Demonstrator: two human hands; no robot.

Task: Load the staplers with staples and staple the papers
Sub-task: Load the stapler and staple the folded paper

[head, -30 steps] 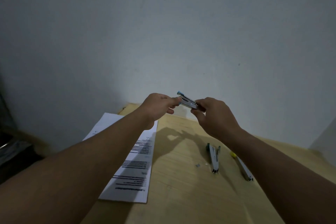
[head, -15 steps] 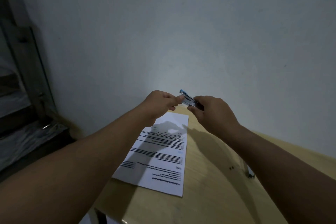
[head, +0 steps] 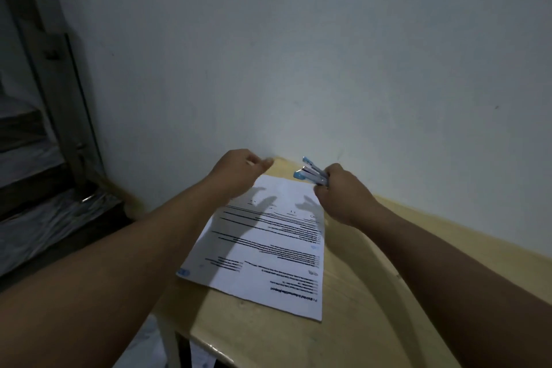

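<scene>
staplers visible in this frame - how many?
1. The blue stapler is held in the right hand, raised above the far edge of the paper. The right forearm covers much of the table, so others may be hidden.

Pretty dim shot overall, kind of murky blue-grey. The one bright patch is a soft pool of light on the wall (head: 298, 116) just above the hands, fading to near-black at the left edge. Crisp hand shadows fall on the printed paper (head: 268, 248). The forearms sit in heavy shade. Wide-angle stretch bends the edges, and the left hand (head: 239, 167) looks a bit smeared.
</scene>
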